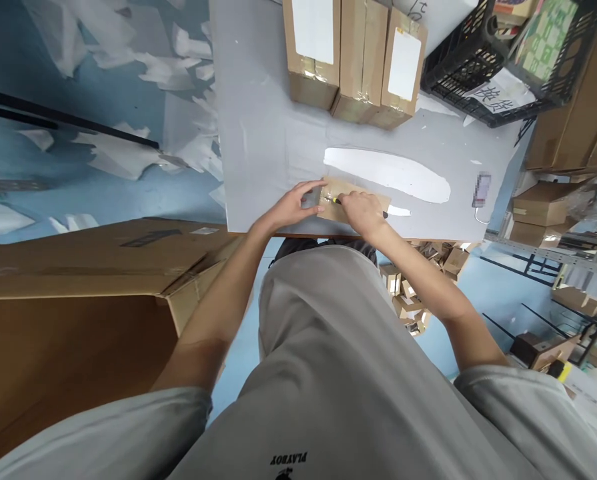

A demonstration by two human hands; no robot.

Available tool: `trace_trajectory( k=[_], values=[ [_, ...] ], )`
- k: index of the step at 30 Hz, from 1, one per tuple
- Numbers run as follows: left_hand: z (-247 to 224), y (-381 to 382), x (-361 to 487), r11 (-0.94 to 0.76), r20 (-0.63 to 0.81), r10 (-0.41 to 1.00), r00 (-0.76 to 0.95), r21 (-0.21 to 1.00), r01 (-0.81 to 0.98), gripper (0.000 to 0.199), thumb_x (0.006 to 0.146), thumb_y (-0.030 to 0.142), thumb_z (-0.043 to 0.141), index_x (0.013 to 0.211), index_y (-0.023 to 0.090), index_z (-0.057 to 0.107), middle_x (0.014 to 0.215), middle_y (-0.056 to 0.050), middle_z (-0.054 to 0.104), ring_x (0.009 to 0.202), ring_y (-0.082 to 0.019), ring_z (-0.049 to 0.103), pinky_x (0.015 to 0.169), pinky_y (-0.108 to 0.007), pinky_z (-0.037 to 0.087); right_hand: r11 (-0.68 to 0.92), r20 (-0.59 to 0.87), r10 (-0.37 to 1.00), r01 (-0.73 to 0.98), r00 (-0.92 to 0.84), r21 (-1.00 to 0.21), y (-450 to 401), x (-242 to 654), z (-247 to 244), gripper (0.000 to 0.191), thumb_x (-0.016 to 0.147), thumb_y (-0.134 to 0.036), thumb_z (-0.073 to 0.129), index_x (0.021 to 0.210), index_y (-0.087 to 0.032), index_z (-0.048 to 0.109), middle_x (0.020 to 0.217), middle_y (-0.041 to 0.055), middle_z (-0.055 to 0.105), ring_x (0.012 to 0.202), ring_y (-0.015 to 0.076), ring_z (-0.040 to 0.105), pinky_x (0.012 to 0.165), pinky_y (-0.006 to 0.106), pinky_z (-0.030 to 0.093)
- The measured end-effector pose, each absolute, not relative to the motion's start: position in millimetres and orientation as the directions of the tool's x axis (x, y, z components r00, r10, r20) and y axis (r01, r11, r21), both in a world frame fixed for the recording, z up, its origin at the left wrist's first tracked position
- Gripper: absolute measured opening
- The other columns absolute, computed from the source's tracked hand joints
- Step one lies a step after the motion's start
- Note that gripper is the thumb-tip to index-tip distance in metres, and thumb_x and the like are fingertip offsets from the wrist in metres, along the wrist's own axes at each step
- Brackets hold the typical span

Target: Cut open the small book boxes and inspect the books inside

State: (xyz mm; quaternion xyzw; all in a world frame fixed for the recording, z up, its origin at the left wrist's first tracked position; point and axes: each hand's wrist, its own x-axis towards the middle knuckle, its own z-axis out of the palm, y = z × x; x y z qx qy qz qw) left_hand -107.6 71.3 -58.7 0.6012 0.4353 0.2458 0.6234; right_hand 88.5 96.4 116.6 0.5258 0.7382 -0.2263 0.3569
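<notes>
At the bench's near edge, I've one carton held in my left hand, one yellow-and-black tool gripped in my right hand; beyond, three taped boxes; far right, one crate holding green-patterned packaging.

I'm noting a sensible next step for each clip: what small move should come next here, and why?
Probably a short, careful stroke of the yellow-and-black tool along the shiny tape: the right hand grips the tool, its yellow end by that tape on the small cardboard box, while the left hand seems to steady the box's left end.
</notes>
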Motion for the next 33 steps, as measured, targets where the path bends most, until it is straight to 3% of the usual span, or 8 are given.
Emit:
trace_trajectory(
  k=[7, 12, 16, 19, 25, 28, 33],
  values=[
    [-55, 65, -90, 0.124, -0.268, 0.806, 0.528, 0.949, 0.291, 0.08, 0.094, 0.054, 0.076, 0.168, 0.027, 0.06, 0.171, -0.014, 0.058, 0.152, -0.037, 0.06, 0.117, -0.047, 0.06, 0.302, -0.771, 0.62, 0.951, -0.146, 0.063, 86, 108, 121, 0.047, 0.108, 0.0, 0.047, 0.141, -0.012, 0.078, 0.135, 0.0255, 0.082, 0.129, 0.0314, 0.08, 0.104, 0.038, 0.061],
    [-63, 65, -88, 0.125, -0.262, 0.806, 0.531, 0.952, 0.281, 0.079, 0.092, 0.051, 0.076, 0.165, 0.025, 0.062, 0.168, -0.015, 0.06, 0.147, -0.037, 0.063, 0.12, -0.049, 0.058, 0.263, -0.778, 0.625, 0.954, -0.053, 0.146, 71, 148, 123, 0.05, 0.108, 0.001, 0.044, 0.141, -0.012, 0.079, 0.137, 0.0269, 0.081, 0.128, 0.0325, 0.081, 0.102, 0.039, 0.061],
    [-68, 64, -86, 0.157, -0.285, 0.804, 0.521, 0.948, 0.276, 0.081, 0.09, 0.05, 0.077, 0.166, 0.027, 0.061, 0.169, -0.015, 0.059, 0.144, -0.039, 0.066, 0.116, -0.053, 0.06, 0.193, -0.779, 0.615, 0.936, 0.119, 0.295, 50, 204, 130, 0.047, 0.108, 0.001, 0.043, 0.135, -0.01, 0.08, 0.133, 0.0285, 0.081, 0.129, 0.0347, 0.08, 0.099, 0.039, 0.059],
    [-71, 63, -82, 0.169, -0.285, 0.804, 0.523, 0.951, 0.258, 0.079, 0.09, 0.049, 0.077, 0.165, 0.029, 0.061, 0.171, -0.014, 0.058, 0.145, -0.039, 0.066, 0.117, -0.053, 0.06, 0.187, -0.764, 0.634, 0.935, 0.12, 0.303, 36, 237, 130, 0.048, 0.112, -0.005, 0.042, 0.146, -0.014, 0.075, 0.138, 0.0262, 0.079, 0.128, 0.0341, 0.079, 0.096, 0.039, 0.058],
    [-76, 63, -81, 0.233, -0.31, 0.795, 0.52, 0.949, 0.211, 0.079, 0.088, 0.048, 0.078, 0.162, 0.027, 0.062, 0.169, -0.015, 0.061, 0.143, -0.036, 0.067, 0.121, -0.055, 0.058, 0.135, -0.721, 0.687, 0.959, 0.091, 0.25, 15, 256, 126, 0.042, 0.121, -0.034, 0.046, 0.15, -0.021, 0.073, 0.136, 0.0204, 0.079, 0.125, 0.031, 0.077, 0.095, 0.036, 0.054],
    [-77, 63, -85, 0.254, -0.323, 0.802, 0.502, 0.946, 0.203, 0.078, 0.087, 0.049, 0.078, 0.16, 0.028, 0.062, 0.169, -0.014, 0.061, 0.144, -0.035, 0.067, 0.121, -0.055, 0.057, 0.081, -0.697, 0.713, 0.979, 0.075, 0.187, 0, 258, 129, 0.041, 0.121, -0.038, 0.05, 0.151, -0.025, 0.073, 0.132, 0.0176, 0.08, 0.12, 0.0299, 0.078, 0.093, 0.035, 0.054],
    [-73, 65, -98, 0.304, -0.357, 0.816, 0.455, 0.934, 0.188, 0.077, 0.086, 0.051, 0.077, 0.157, 0.027, 0.063, 0.168, -0.016, 0.062, 0.144, -0.034, 0.069, 0.117, -0.051, 0.061, -0.083, -0.611, 0.791, 0.994, 0.022, -0.072, -24, 262, 128, 0.037, 0.117, -0.037, 0.056, 0.145, -0.028, 0.079, 0.126, 0.013, 0.084, 0.114, 0.0296, 0.08, 0.094, 0.034, 0.055]
  ],
)
